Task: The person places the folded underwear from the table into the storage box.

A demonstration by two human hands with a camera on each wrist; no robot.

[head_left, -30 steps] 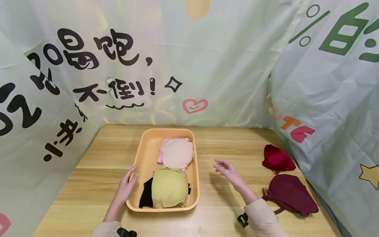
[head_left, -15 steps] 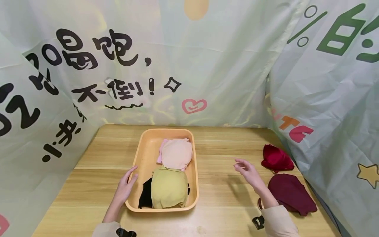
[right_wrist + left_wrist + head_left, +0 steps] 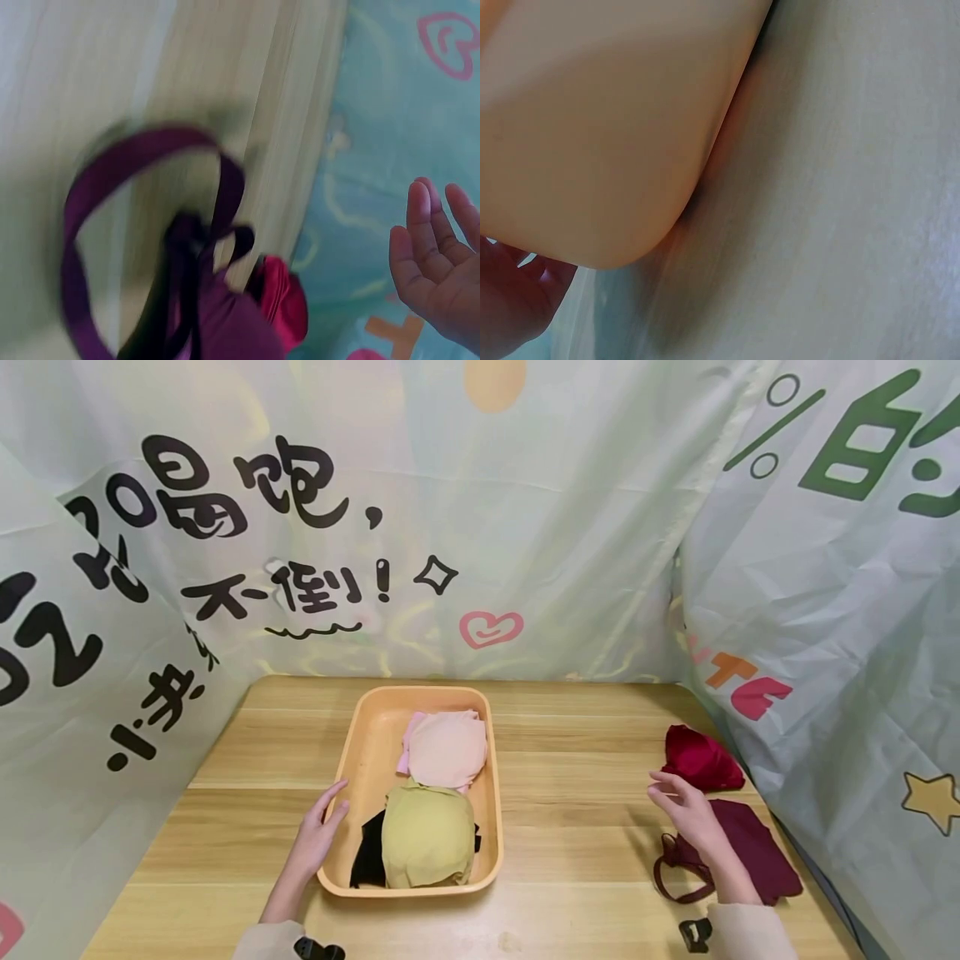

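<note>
An orange tray [image 3: 375, 747] holds a folded yellow bra [image 3: 428, 835], a pale pink folded garment [image 3: 447, 747] and a black garment [image 3: 369, 852], partly covered by the yellow one. At its left rim my left hand [image 3: 315, 835] rests with relaxed fingers; the left wrist view shows it beside the tray's corner. My right hand [image 3: 690, 814], fingers loosely extended, hovers over the near edge of a folded maroon bra [image 3: 757, 852] and holds nothing. A looped strap [image 3: 139, 154] of that bra fills much of the right wrist view. Just beyond lies a red bra [image 3: 701, 760].
The wooden table [image 3: 570, 860] carries the tray left of centre and both loose bras by its right edge. Printed curtains [image 3: 600, 568] hang along the back and both sides, close to the table's edges.
My right hand has moved from near the tray's right side across to the maroon bra. The left hand stays at the tray's left rim, and the garments lie as before.
</note>
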